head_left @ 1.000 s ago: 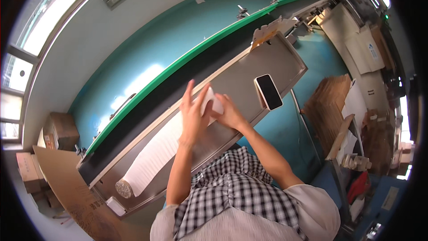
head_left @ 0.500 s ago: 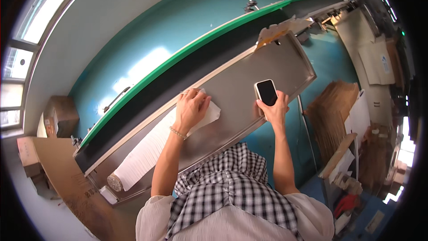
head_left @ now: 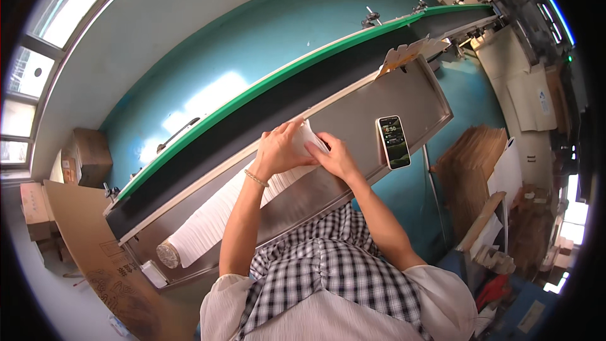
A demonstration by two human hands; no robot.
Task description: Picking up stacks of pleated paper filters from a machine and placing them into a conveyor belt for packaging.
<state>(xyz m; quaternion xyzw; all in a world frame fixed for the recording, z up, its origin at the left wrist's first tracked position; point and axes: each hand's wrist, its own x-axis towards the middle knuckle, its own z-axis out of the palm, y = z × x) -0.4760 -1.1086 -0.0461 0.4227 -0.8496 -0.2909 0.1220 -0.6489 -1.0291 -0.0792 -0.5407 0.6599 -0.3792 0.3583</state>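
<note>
A long white stack (head_left: pixel 211 226), finely ridged like many thin nested pieces, lies slantwise in the grey metal tray (head_left: pixel 353 110). Its lower left end shows a round, brownish patterned face. At the upper right end, my left hand (head_left: pixel 276 149) is closed round the white material. My right hand (head_left: pixel 336 159) meets it there, thumb and fingers pinching a white piece (head_left: pixel 307 134) between both hands. Whether this piece is joined to the stack is hidden by my hands. To the right, a phone (head_left: pixel 394 143) with a lit screen rests at the tray's near edge, apart from my hands.
Beyond the tray runs a dark conveyor belt (head_left: pixel 252 129) with a green rail (head_left: pixel 284 81). A torn cardboard piece (head_left: pixel 404 55) sticks up at the tray's far edge. Cardboard boxes stand left; stacked brown cardboard (head_left: pixel 470 161) stands right. A small white block (head_left: pixel 153 273) lies by the stack.
My right hand has let go of the phone, which now lies with its screen lit, and has moved left to the white piece. My left hand has shifted slightly right.
</note>
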